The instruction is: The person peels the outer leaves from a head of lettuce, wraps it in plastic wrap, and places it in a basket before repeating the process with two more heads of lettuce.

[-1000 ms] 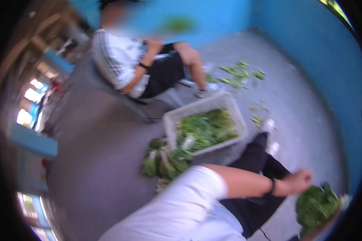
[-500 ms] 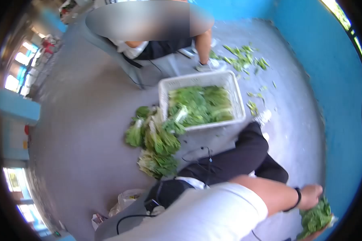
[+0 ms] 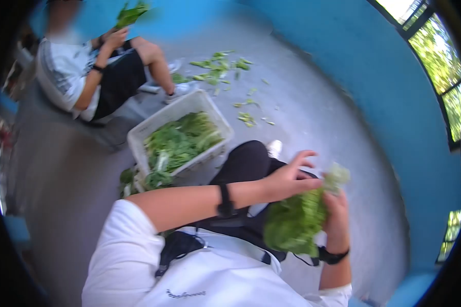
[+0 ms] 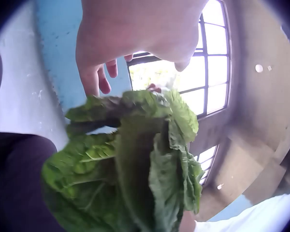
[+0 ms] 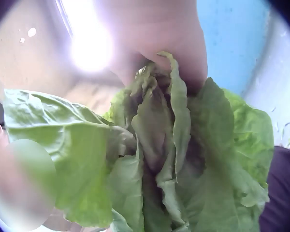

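Observation:
In the head view my right hand grips a head of leafy lettuce near its pale stem end, leaves hanging toward my lap. My left hand is over the top of the lettuce, its fingers spread and loosely bent close to the stem end. From the left wrist, the left hand shows above the leaves with fingers extended and apart. The right wrist view has the right hand at the gathered end of the lettuce, fingers mostly hidden behind leaves that fan out widely.
A white plastic crate full of greens stands on the floor ahead. More leafy heads lie beside it, partly cut off by my arm. Trimmed leaves are scattered beyond. Another seated person holds greens. A blue wall rises on the right.
The lettuce has come from the far right edge to over my lap, with both hands around it. My view has turned right. The other person now holds greens raised.

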Demonstrator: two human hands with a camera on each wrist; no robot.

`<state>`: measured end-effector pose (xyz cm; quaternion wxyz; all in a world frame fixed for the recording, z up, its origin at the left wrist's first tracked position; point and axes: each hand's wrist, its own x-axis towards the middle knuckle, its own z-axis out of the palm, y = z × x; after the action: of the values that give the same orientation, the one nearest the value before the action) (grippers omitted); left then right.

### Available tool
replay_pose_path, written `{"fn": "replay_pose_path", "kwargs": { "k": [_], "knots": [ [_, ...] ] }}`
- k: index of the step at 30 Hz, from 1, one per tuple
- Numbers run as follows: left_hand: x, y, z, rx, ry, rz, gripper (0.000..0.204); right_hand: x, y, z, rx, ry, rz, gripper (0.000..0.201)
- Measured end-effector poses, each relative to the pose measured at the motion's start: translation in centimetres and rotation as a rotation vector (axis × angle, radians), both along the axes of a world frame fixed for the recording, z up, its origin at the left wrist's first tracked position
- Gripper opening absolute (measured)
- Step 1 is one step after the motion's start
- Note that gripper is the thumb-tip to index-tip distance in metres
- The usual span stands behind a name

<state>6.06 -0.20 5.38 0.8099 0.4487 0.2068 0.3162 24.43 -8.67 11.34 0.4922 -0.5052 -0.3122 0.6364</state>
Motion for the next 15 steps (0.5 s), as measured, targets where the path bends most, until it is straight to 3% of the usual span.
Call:
{"fn": "replay_pose_path", "kwargs": {
  "k": [1, 3, 6, 7, 10, 11, 15],
  "knots": [
    [-0.5, -1.0, -0.7, -0.067, -0.056, -0.023, 0.090, -1.3, 0.2, -1.0, 0.027, -0.018, 0.005, 0.043],
    [-2.6, -2.6, -1.6, 0.118, 0.137, -0.015, 0.095, -3.7, 1.4, -1.9, 0.100, -0.137, 0.083, 0.040],
    [-4.7, -4.4, -2.4, -0.002, 0.164, 0.020, 0.107, -6.3, 1.9, -2.7, 0.188, -0.335, 0.213, 0.039],
    [-5.2, -4.6, -3.3, 0.013, 0.176, 0.045, 0.105, -6.9, 1.9, -3.1, 0.134, -0.275, 0.210, 0.041],
    [-6.6, -5.0, -4.4, 0.039, 0.198, 0.076, 0.099, -7.1, 1.9, -3.9, 0.386, -0.765, 0.307, 0.046],
    [-7.2, -5.0, -3.8, 0.051, 0.198, 0.056, 0.096, -7.2, 1.8, -3.3, 0.332, -0.738, 0.353, 0.052],
    [-8.1, -4.5, -2.4, 0.031, 0.183, 0.020, 0.083, -6.4, 1.3, -4.2, 0.362, -0.592, 0.392, 0.045]
  ]
}}
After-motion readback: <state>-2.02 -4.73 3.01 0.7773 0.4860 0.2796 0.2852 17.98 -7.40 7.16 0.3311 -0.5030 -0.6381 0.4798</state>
